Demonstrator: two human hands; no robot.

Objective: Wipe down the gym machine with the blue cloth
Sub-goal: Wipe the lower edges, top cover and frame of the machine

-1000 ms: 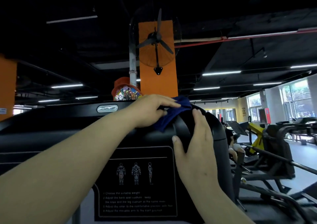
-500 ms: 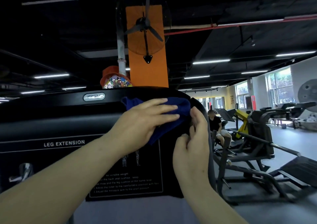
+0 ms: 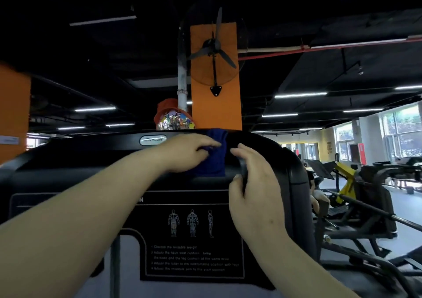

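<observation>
The black gym machine [image 3: 91, 160] fills the lower view, its top shroud curving down to the right and an instruction panel [image 3: 194, 236] on its face. A blue cloth [image 3: 215, 158] hangs over the top edge of the shroud. My left hand [image 3: 189, 151] grips the cloth's left side, fingers curled into the fabric. Just right of the cloth, my right hand [image 3: 253, 188] holds the shroud's raised rim, fingers curled over it and thumb against the face.
An orange pillar [image 3: 217, 105] with a wall fan [image 3: 213, 48] rises behind the machine. To the right stand other machines, one with a yellow frame [image 3: 344, 179], and a seated person [image 3: 317, 195] beside them. Windows line the far right wall.
The cloth has shifted from under my flat left palm on the face up onto the top edge, now bunched in curled fingers. My right hand stays beside it on the rim.
</observation>
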